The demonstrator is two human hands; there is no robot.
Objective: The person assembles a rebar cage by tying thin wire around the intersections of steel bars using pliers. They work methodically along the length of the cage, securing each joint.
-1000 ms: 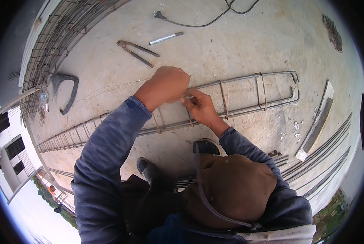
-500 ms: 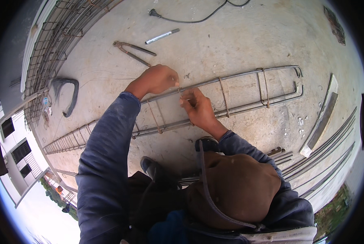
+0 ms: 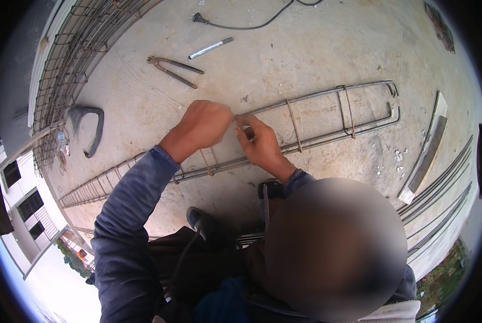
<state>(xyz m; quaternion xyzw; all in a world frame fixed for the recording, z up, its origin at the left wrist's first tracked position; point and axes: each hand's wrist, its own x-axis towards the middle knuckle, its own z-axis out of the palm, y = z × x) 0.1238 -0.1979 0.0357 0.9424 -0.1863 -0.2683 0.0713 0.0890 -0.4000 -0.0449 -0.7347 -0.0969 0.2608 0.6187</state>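
Meeting above the upper edge of a rebar cage (image 3: 293, 126), the person's two bare hands work close together, at about the middle of the view. The cage lies on a concrete floor (image 3: 316, 54), running from the far left to the hooked bar ends at right; its transverse stirrups enclose the long bars, and floor shows through the spans between.

Left hand (image 3: 202, 128): fingers curled into a fist, back of the hand uppermost; whether anything is held inside cannot be told. Right hand (image 3: 263, 144): thumb and forefinger bent toward each other with a narrow gap, tips beside the left fist; whether they pinch anything cannot be told.

Beyond the hands lie pincers (image 3: 180, 65) with handles spread, a silver and dark rod (image 3: 210, 48) and a black plug (image 3: 199, 18) on its cord. At left, a hooked bundle of dark wire (image 3: 99, 132) rests near stacked steel mesh (image 3: 68, 70); at right, a narrow board (image 3: 428, 153) lies beside loose bars.
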